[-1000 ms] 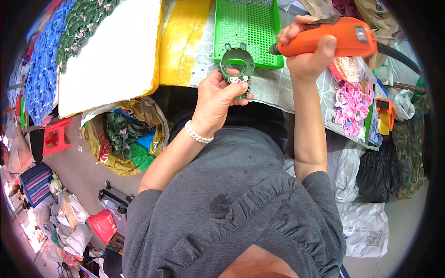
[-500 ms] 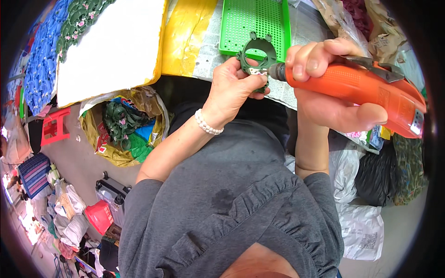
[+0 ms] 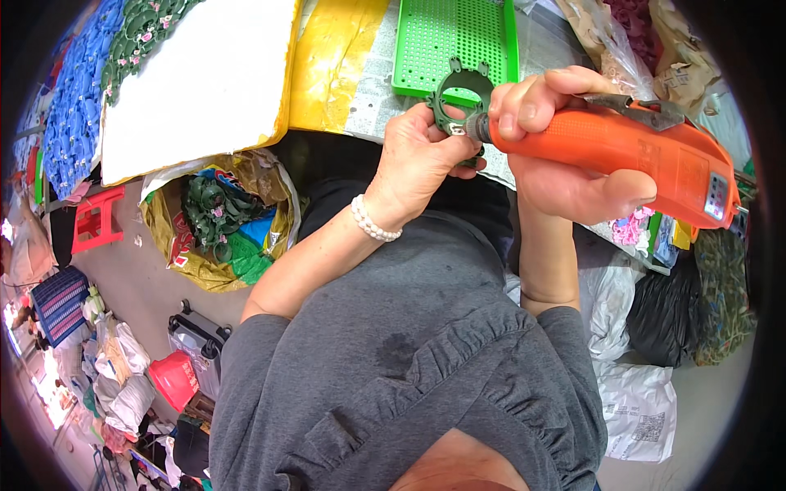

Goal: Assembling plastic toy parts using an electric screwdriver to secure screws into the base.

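1. View looks down from my head; my grey top fills the lower centre, both forearms reach up toward the bench point(image 3: 536, 41).
2. My left hand point(image 3: 417, 159) has its fingers closed round the lower edge of a dark green plastic ring point(image 3: 458, 102) w/ small tabs on its rim. The ring is held upright just above the bench edge, in front of a bright green perforated tray point(image 3: 446, 37).
3. My right hand point(image 3: 557, 155) is wrapped tight around an orange handheld power tool point(image 3: 630, 159); thumb and forefinger pinch near its front end. The tool lies roughly level, nose pointing left.
4. The tool's metal tip point(image 3: 473, 129) meets the ring's lower right side, right beside my left fingertips.
5. A white bead bracelet point(image 3: 372, 225) sits on my left wrist.
6. On the bench, left of the tray: a yellow sheet point(image 3: 332, 57) and a white board point(image 3: 196, 82).
7. On the floor to my left: an open sack point(image 3: 221, 221) w/ more green parts, and a red stool point(image 3: 98, 221) further left.
8. To my right: clear and black plastic bags point(image 3: 663, 307).
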